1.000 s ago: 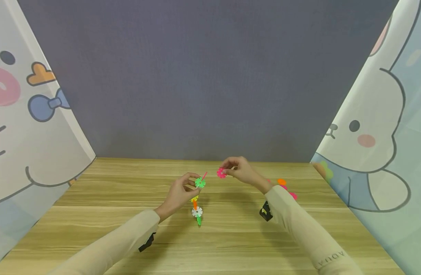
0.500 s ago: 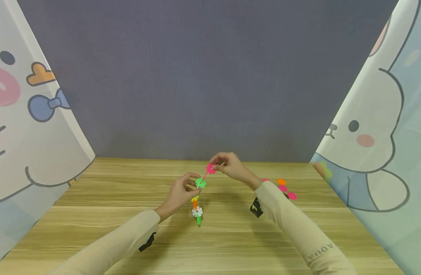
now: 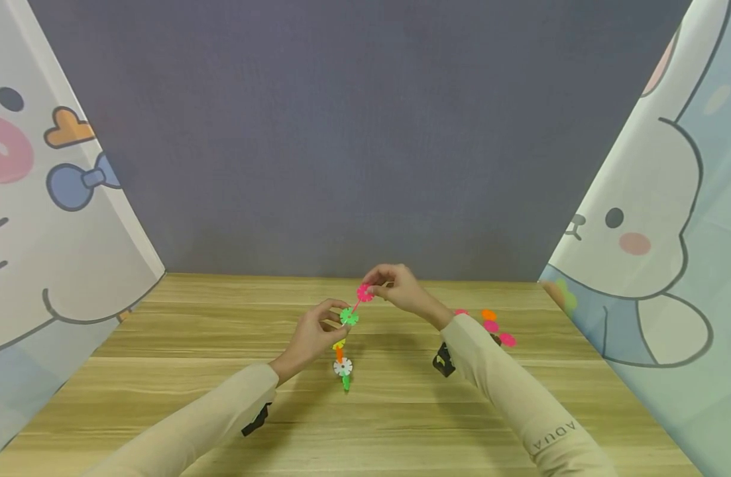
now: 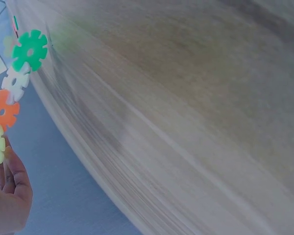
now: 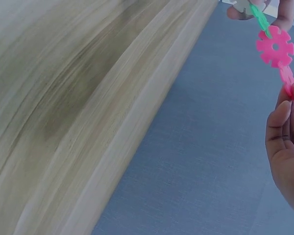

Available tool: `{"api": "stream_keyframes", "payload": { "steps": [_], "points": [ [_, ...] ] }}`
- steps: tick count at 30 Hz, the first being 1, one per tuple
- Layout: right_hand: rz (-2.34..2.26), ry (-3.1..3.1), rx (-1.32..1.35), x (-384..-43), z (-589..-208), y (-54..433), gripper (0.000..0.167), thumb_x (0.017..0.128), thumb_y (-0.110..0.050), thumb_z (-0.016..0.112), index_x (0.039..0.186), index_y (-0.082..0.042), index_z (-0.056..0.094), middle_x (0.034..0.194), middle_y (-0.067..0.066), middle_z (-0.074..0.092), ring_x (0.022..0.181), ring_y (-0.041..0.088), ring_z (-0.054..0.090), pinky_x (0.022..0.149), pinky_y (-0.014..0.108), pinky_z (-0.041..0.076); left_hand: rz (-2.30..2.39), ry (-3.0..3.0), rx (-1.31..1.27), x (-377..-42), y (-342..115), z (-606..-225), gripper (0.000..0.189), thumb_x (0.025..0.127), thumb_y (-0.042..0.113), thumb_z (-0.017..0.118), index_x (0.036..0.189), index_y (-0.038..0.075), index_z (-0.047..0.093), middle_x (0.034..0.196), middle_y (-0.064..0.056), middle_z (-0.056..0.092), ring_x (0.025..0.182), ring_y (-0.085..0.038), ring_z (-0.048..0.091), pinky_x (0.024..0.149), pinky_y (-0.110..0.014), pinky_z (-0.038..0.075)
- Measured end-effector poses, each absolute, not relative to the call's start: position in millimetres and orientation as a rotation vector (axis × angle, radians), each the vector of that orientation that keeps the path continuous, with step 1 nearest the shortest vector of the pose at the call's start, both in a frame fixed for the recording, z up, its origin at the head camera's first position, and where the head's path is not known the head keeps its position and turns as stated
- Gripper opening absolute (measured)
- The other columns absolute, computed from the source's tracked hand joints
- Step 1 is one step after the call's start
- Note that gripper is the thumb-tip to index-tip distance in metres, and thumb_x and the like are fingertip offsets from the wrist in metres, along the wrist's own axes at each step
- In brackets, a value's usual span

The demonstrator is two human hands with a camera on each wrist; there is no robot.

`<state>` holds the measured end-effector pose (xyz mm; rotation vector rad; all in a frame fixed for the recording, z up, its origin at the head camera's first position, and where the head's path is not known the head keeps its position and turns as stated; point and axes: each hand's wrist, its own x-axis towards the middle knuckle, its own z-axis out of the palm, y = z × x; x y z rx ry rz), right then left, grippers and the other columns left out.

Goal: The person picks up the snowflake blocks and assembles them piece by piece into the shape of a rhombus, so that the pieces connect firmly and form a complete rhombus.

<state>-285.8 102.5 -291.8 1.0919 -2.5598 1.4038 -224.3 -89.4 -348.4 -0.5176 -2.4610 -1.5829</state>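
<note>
The left hand [image 3: 313,331] is pinching the chain [image 3: 339,356] by its upper green disc [image 3: 349,317], while the right hand [image 3: 403,289] is pinching the end disc [image 3: 364,292]. The end disc is sitting above and right of the left fingers, touching the edge-on pink disc [image 3: 356,306], which is slanting between the hands, slightly nearer the right. How deep their slots are meshing, I cannot tell.

Your head view looks forward and down from behind your fingers [image 3: 378,271]; both wrist views face them from nearer. Head and right wrist share the pink discs [image 5: 267,48] between your fingers.
</note>
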Motion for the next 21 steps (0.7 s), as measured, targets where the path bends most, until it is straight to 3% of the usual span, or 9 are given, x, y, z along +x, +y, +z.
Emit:
{"api": "stream_keyframes", "payload": {
  "steps": [10, 13, 18, 21],
  "points": [
    [1.417, -2.561, 1.100, -286.7, -294.0, 101.1, 0.014, 0.084, 0.007, 0.057, 0.096, 0.011, 0.062, 0.089, 0.026, 0.064, 0.080, 0.038, 0.060, 0.060, 0.018, 0.048, -1.589, -2.464, -0.529, -225.3, -89.0, -348.4, 0.033, 0.081, 0.000, 0.064, 0.114, 0.002, 0.058, 0.098, -0.020, 0.066, 0.080, -0.030, 0.064, 0.067, -0.029, 0.054],
    [1.425, -2.556, 1.099, -297.5, -305.0, 101.9, 0.013, 0.084, 0.004, 0.058, 0.096, 0.008, 0.063, 0.088, 0.022, 0.065, 0.078, 0.031, 0.062, 0.063, 0.020, 0.051, -1.593, -2.463, -0.542, -231.7, -90.8, -356.7, 0.035, 0.081, 0.000, 0.064, 0.115, 0.002, 0.057, 0.100, -0.021, 0.065, 0.074, -0.030, 0.065, 0.064, -0.028, 0.054],
    [1.412, -2.525, 1.095, -312.0, -320.4, 104.0, 0.012, 0.085, -0.001, 0.061, 0.095, 0.002, 0.066, 0.086, 0.015, 0.067, 0.073, 0.018, 0.062, 0.064, 0.035, 0.054, -1.610, -2.434, -0.542, -249.8, -94.3, -380.7, 0.035, 0.082, 0.005, 0.066, 0.116, 0.009, 0.058, 0.101, -0.017, 0.066, 0.068, -0.022, 0.064, 0.060, -0.025, 0.053],
    [1.403, -2.506, 1.076, -312.6, -321.0, 104.0, 0.011, 0.084, -0.001, 0.062, 0.094, 0.000, 0.067, 0.085, 0.013, 0.067, 0.071, 0.015, 0.061, 0.063, 0.035, 0.053, -1.613, -2.425, -0.525, -252.3, -94.1, -384.2, 0.033, 0.083, 0.011, 0.067, 0.114, 0.014, 0.058, 0.102, -0.014, 0.067, 0.067, -0.017, 0.064, 0.060, -0.025, 0.053]
  ]
}}
